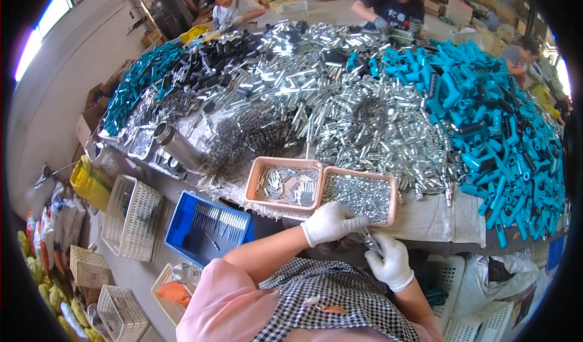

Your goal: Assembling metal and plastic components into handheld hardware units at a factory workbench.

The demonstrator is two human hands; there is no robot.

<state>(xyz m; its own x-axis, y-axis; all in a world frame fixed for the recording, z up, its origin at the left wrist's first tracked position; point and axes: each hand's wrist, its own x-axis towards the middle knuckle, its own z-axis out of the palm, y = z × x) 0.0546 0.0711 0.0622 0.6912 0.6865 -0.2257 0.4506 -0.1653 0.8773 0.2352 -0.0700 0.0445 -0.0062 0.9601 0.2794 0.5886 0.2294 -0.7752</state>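
Both my hands wear white gloves and meet in front of my apron, just at the near edge of the table. My right hand (392, 262) is closed around a small shiny metal part (368, 240), its thumb lying along it. From the left, my left hand (331, 223) reaches across with fingers bent together near the same part; what lies under those fingers is hidden. Right beyond my hands are two pink trays: one tray (249, 184) holds loose metal pins, and the other tray (394, 197) is full of tiny silvery pieces.
Heaps of silvery metal parts (316, 75) and teal plastic handles (486, 117) cover the table. A steel flask (177, 146) lies tilted at left. Below stand a blue bin (176, 220) with metal rods and white baskets (152, 220). Co-workers (395, 8) sit across the table.
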